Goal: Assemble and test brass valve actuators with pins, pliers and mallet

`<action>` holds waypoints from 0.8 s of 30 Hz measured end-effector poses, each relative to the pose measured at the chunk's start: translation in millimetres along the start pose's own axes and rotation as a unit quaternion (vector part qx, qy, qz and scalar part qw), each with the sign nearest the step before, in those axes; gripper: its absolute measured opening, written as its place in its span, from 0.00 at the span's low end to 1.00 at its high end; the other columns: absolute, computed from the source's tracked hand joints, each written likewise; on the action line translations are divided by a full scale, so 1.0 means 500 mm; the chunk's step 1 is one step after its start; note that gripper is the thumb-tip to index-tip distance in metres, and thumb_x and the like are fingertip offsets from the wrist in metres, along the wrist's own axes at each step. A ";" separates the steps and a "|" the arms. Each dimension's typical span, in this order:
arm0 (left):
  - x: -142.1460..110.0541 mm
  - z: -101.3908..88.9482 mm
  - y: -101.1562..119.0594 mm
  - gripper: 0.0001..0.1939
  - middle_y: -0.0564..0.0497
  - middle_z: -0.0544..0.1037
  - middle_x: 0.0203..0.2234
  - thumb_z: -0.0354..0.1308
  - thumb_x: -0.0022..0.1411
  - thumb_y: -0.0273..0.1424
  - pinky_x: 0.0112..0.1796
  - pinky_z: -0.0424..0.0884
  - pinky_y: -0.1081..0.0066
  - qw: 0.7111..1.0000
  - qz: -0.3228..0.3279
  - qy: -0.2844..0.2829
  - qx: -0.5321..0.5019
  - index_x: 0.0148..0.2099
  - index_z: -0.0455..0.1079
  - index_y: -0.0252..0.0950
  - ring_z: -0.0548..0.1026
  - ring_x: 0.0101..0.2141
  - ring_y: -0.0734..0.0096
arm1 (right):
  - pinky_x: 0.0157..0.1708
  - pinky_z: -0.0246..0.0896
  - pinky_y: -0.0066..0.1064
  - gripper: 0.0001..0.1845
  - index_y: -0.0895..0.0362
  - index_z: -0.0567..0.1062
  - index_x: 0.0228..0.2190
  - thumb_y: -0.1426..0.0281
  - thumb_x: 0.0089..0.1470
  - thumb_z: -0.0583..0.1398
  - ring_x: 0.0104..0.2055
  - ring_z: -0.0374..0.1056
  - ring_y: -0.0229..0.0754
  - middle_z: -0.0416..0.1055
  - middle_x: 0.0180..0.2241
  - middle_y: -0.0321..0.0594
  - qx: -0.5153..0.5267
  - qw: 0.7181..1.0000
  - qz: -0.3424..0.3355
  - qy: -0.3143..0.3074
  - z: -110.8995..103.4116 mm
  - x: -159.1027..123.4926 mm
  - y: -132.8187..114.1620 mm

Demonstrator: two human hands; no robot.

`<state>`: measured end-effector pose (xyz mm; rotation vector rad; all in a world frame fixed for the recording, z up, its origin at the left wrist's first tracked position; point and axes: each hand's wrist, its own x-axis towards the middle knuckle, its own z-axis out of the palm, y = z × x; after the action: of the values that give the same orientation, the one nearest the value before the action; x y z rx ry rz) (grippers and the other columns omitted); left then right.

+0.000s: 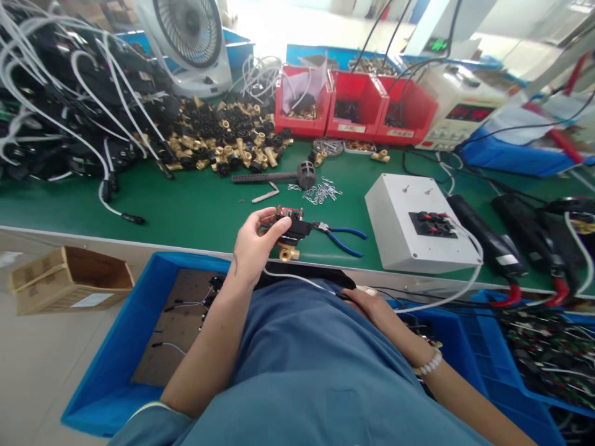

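Observation:
My left hand (255,238) is closed around a small motorized valve, whose black housing (297,228) shows a circuit board and red wires on top. A brass valve body (287,253) sits below the housing. From it a white cable (297,276) runs across my lap to my right hand (367,305), which is closed around its dark end; the fingertips are partly hidden. Just right of the valve, blue-handled pliers (346,238) lie on the green bench. Beyond them are a pile of metal clips (323,191), a dark grey tool (274,178) and a small grey angled piece (266,196).
Brass valve parts (242,145) are heaped before a white fan (190,37). Red bins (353,127) stand at the back. A grey box with terminals (395,229) is to the right. Blue crates (102,371) and a cardboard box (69,282) are below the bench edge.

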<state>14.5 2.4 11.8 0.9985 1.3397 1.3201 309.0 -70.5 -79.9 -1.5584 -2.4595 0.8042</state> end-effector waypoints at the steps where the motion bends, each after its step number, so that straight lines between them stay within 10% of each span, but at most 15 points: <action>1: 0.016 -0.011 -0.007 0.29 0.39 0.80 0.47 0.65 0.57 0.45 0.45 0.76 0.64 0.998 0.005 -0.003 0.057 0.54 0.70 0.31 0.80 0.47 0.58 | 0.44 0.75 0.37 0.20 0.54 0.78 0.51 0.64 0.68 0.50 0.46 0.78 0.49 0.79 0.45 0.46 0.007 1.000 -0.003 0.003 -0.001 -0.002 0.002; 9: 0.032 -0.111 -0.005 0.21 0.41 0.81 0.43 0.59 0.65 0.47 0.43 0.74 0.61 0.959 0.008 0.001 0.283 0.47 0.71 0.33 0.80 0.31 0.64 | 0.40 0.76 0.37 0.25 0.55 0.79 0.46 0.56 0.67 0.49 0.41 0.80 0.51 0.80 0.42 0.49 0.058 0.997 -0.015 0.056 0.001 0.006 -0.015; 15: -0.002 -0.143 0.001 0.19 0.41 0.79 0.46 0.61 0.64 0.44 0.46 0.74 0.61 0.944 0.019 0.054 0.324 0.48 0.68 0.34 0.80 0.37 0.62 | 0.44 0.77 0.37 0.22 0.52 0.79 0.46 0.53 0.66 0.52 0.42 0.79 0.50 0.80 0.43 0.45 0.092 0.994 -0.038 0.042 -0.007 0.015 -0.045; 19: -0.010 -0.132 0.018 0.20 0.50 0.75 0.20 0.57 0.66 0.45 0.42 0.73 0.61 0.936 -0.036 -0.109 0.333 0.26 0.65 0.39 0.79 0.31 0.60 | 0.45 0.77 0.40 0.21 0.45 0.80 0.46 0.52 0.65 0.52 0.41 0.79 0.53 0.80 0.43 0.42 0.084 0.995 -0.011 0.058 0.002 0.015 -0.039; 24: -0.003 -0.152 0.037 0.17 0.59 0.64 0.17 0.59 0.63 0.46 0.22 0.62 0.74 0.969 -0.064 -0.221 0.091 0.32 0.69 0.38 0.62 0.15 0.79 | 0.38 0.78 0.39 0.22 0.40 0.73 0.55 0.51 0.63 0.54 0.37 0.79 0.52 0.80 0.40 0.40 0.069 0.997 -0.002 0.047 -0.005 0.025 -0.034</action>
<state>-60.8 -12.7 26.1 1.2267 1.1681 0.8227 290.2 -64.2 -71.3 -1.5072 -2.2885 0.8580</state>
